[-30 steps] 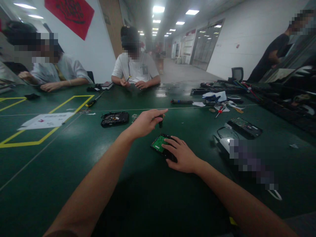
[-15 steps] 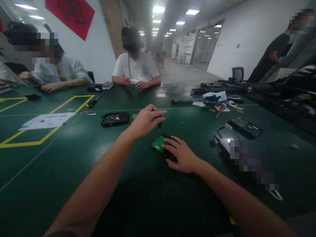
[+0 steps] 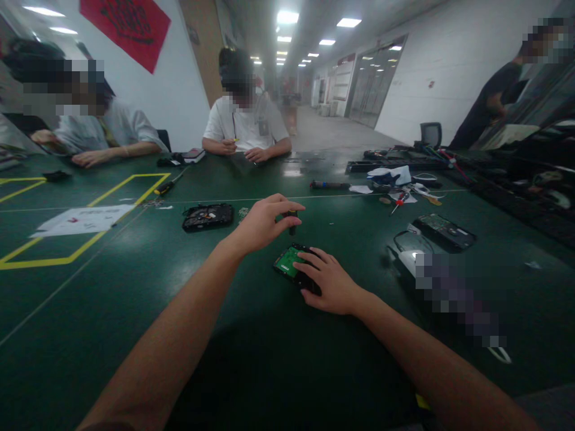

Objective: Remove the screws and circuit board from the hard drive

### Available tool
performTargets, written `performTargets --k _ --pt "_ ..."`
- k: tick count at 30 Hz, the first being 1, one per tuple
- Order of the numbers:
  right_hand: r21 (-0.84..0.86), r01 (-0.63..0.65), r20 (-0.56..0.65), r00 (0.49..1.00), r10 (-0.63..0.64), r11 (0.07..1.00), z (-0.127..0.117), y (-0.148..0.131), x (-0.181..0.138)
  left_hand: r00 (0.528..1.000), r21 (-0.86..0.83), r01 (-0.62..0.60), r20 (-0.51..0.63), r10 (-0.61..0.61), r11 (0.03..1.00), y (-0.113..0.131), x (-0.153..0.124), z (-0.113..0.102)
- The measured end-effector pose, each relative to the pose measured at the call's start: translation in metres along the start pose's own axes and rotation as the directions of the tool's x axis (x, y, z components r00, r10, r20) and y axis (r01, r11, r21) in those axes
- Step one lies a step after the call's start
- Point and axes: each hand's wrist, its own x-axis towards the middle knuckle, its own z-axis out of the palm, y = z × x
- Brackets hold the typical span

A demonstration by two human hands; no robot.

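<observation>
My left hand [image 3: 268, 222] is closed on a dark screwdriver [image 3: 291, 222] with a touch of yellow near its top. It stands upright between thumb and fingers, just beyond the far edge of a hard drive; its shaft and tip cannot be made out. The hard drive [image 3: 288, 261] lies on the green table with its green circuit board facing up. Across its right part rests my right hand [image 3: 331, 281], fingers spread over the top and thumb along the near edge, gripping it. That hand hides part of the drive.
An opened drive casing [image 3: 207, 216] lies left, small loose parts [image 3: 243, 212] beside it. Another drive [image 3: 444, 232] and a white-ended device [image 3: 411, 257] lie right. A red screwdriver [image 3: 398, 203], cloth and cables are farther back. Two people sit across the green table [image 3: 135, 335].
The screwdriver's yellow part now shows between the left fingers, and that hand has shifted very slightly. My right hand stays on the hard drive.
</observation>
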Motion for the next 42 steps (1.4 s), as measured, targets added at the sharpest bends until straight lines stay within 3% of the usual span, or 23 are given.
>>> performTargets --k 3,8,13,19,30,42 --pt "-0.001 -0.005 -0.002 1.0 0.005 1.0 0.001 0.001 0.0 1.0 -0.009 0.006 -0.001 -0.006 1.0 0.004 0.0 -0.001" --pt "0.004 0.004 -0.008 1.0 -0.004 1.0 0.002 0.002 0.0 0.994 -0.073 -0.044 0.094 0.051 0.996 0.003 0.0 -0.003" --pt "0.014 -0.005 -0.005 1.0 0.005 1.0 0.0 0.001 0.0 0.998 0.039 -0.018 0.058 0.016 0.999 -0.003 0.0 0.0" --pt "0.011 -0.007 0.0 1.0 0.007 1.0 0.0 0.001 0.0 0.995 0.033 -0.042 0.09 0.039 0.999 -0.005 -0.001 0.0" --pt "0.01 -0.011 0.003 1.0 0.011 1.0 0.0 0.001 0.0 0.997 0.189 0.039 0.063 -0.052 0.981 -0.003 -0.001 -0.002" --pt "0.02 -0.002 -0.01 1.0 0.002 1.0 0.003 0.003 0.0 0.991 0.034 0.016 0.13 -0.02 0.999 -0.005 -0.003 -0.007"
